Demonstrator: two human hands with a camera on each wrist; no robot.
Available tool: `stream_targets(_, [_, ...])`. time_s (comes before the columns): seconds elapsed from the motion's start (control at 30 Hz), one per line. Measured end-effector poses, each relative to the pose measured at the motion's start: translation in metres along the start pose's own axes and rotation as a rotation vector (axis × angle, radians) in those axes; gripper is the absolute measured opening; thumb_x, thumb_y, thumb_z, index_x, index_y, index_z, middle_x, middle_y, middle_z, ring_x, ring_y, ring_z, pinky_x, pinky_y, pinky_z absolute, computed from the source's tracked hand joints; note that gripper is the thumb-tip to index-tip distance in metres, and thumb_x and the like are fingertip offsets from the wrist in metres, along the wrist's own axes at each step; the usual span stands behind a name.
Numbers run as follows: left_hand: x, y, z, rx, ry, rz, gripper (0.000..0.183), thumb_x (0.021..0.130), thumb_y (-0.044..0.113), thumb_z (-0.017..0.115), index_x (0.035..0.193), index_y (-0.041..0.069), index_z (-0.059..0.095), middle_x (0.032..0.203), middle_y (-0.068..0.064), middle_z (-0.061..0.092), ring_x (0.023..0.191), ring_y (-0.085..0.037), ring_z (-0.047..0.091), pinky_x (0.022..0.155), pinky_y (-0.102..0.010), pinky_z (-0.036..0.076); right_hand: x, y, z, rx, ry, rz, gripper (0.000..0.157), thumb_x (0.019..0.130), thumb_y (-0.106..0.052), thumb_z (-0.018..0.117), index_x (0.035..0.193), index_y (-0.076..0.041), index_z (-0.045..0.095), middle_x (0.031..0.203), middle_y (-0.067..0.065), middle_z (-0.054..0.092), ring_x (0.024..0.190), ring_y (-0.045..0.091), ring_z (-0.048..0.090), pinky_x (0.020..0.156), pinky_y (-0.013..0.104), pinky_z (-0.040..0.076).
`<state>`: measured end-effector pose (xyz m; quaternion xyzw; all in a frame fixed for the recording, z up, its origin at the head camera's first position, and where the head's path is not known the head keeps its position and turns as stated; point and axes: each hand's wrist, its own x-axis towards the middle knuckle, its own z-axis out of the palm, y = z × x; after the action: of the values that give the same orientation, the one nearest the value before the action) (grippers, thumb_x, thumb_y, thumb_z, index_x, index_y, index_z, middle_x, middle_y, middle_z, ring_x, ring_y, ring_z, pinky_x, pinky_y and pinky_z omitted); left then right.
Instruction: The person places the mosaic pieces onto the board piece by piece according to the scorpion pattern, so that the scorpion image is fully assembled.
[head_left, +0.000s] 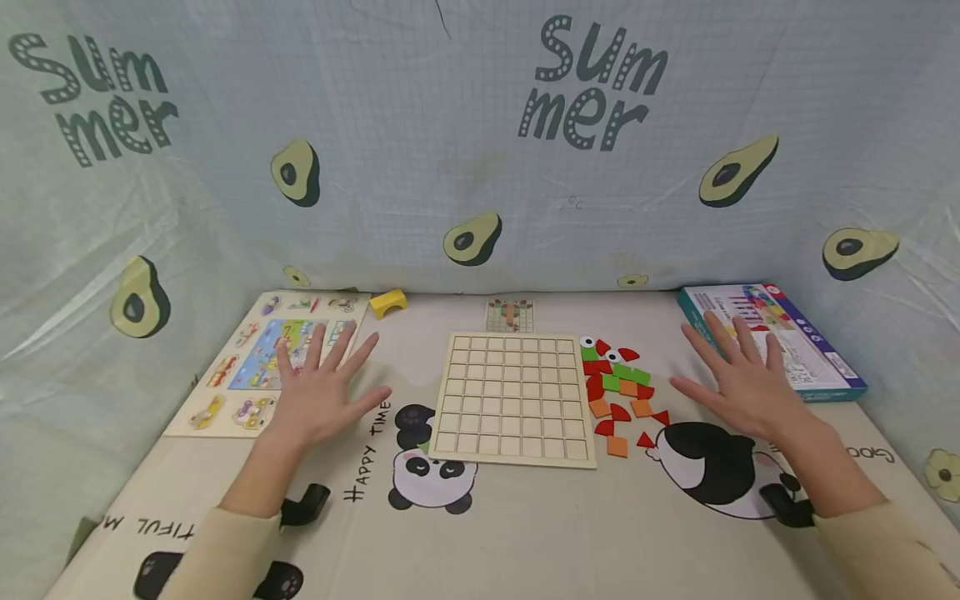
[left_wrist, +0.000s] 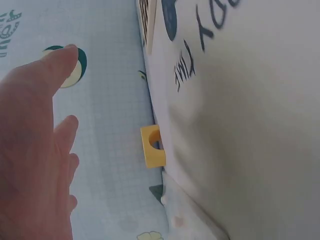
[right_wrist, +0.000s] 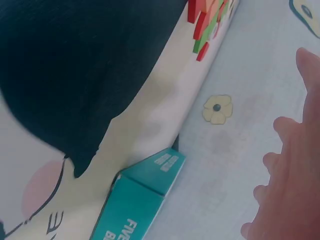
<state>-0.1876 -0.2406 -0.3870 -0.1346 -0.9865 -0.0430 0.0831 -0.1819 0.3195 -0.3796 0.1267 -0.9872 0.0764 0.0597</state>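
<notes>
Both hands are held palm down with fingers spread, and neither holds anything. In the head view the left hand (head_left: pixel 318 392) overlaps the right part of a wooden picture puzzle board (head_left: pixel 180 421). My right hand (head_left: pixel 746 379) overlaps the near-left part of a flat teal box (head_left: pixel 832 392). Between the hands lies a square wooden grid board (head_left: pixel 517 400), its cells bare. Along its right edge is a loose heap of flat pieces: red quarter circles (head_left: pixel 620 412), orange squares (head_left: pixel 617 447), green pieces (head_left: pixel 632 373) and white eye pieces (head_left: pixel 613 356).
A small pattern card (head_left: pixel 510 315) lies behind the grid board. A yellow arch block (head_left: pixel 388 303) stands beside the puzzle board, near the back; the left wrist view shows this arch too. The tablecloth has printed pandas (head_left: pixel 433 479), and a curtain (head_left: pixel 390 125) with avocados encloses the table.
</notes>
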Motion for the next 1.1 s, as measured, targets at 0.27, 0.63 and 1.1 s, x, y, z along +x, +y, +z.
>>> stream_targets(0.27, [0.006, 0.021, 0.005, -0.056, -0.021, 0.024, 0.085, 0.093, 0.073, 0.047, 0.161, 0.028, 0.028, 0.169, -0.008, 0.011, 0.152, -0.041, -0.006, 0.106, -0.076, -0.010, 0.008, -0.008, 0.001, 0.017, -0.014, 0.000, 0.091, 0.097, -0.064, 0.050, 0.164, -0.017, 0.010, 0.166, 0.023, 0.001, 0.148, 0.047, -0.016, 0.107, 0.071, -0.018])
stream_targets(0.63, [0.017, 0.057, 0.031, -0.293, -0.078, 0.142, 0.085, 0.094, 0.063, 0.057, 0.162, 0.025, 0.026, 0.169, -0.008, 0.011, 0.151, -0.044, 0.003, 0.107, -0.078, -0.001, 0.026, -0.023, 0.006, 0.135, -0.053, -0.036, 0.093, 0.093, -0.049, 0.067, 0.163, -0.014, 0.017, 0.166, 0.024, 0.001, 0.148, 0.052, -0.006, 0.107, 0.076, -0.009])
stream_targets(1.1, [0.023, 0.057, 0.045, -0.486, -0.204, 0.307, 0.094, 0.089, 0.056, 0.069, 0.163, 0.021, 0.023, 0.168, -0.006, 0.015, 0.152, -0.042, 0.007, 0.117, -0.064, 0.005, 0.054, -0.037, 0.020, 0.289, -0.121, -0.074, 0.076, 0.094, -0.024, 0.073, 0.157, -0.008, 0.033, 0.153, 0.030, 0.030, 0.138, 0.051, 0.026, 0.104, 0.070, 0.034])
